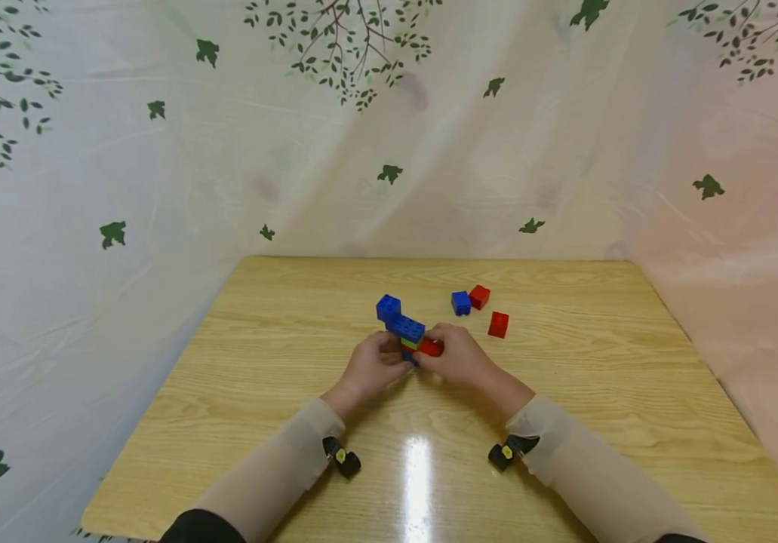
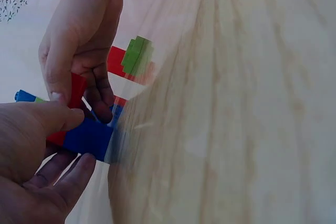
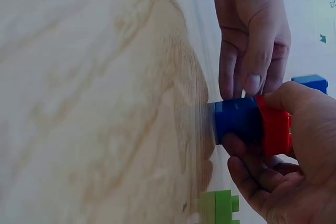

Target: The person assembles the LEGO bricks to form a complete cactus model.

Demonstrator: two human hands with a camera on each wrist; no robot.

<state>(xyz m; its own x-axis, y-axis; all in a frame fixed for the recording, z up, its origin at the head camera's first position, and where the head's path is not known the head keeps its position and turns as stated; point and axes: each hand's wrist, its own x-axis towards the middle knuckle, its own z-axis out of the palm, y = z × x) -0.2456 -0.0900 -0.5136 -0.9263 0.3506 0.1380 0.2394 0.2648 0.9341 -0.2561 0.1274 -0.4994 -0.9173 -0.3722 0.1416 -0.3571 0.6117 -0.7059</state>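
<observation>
A stack of blocks stands on the table between the two hands, with blue blocks [image 1: 407,328] on top, a green layer below, then a red block [image 1: 430,348] and a blue block [image 3: 237,119] at the bottom. The left hand [image 1: 370,365] grips the lower part from the left, thumb and fingers around it. From the other side the right hand [image 1: 459,357] pinches the red block, which juts out to the right. In the left wrist view the bottom blue block [image 2: 88,137] touches or nearly touches the table.
Behind the right hand lie a loose blue block [image 1: 461,303] and two red blocks [image 1: 479,296] [image 1: 499,324] on the wooden table [image 1: 259,317]. A green block [image 3: 216,207] shows low in the right wrist view. A leaf-patterned cloth [image 1: 334,204] hangs around the table.
</observation>
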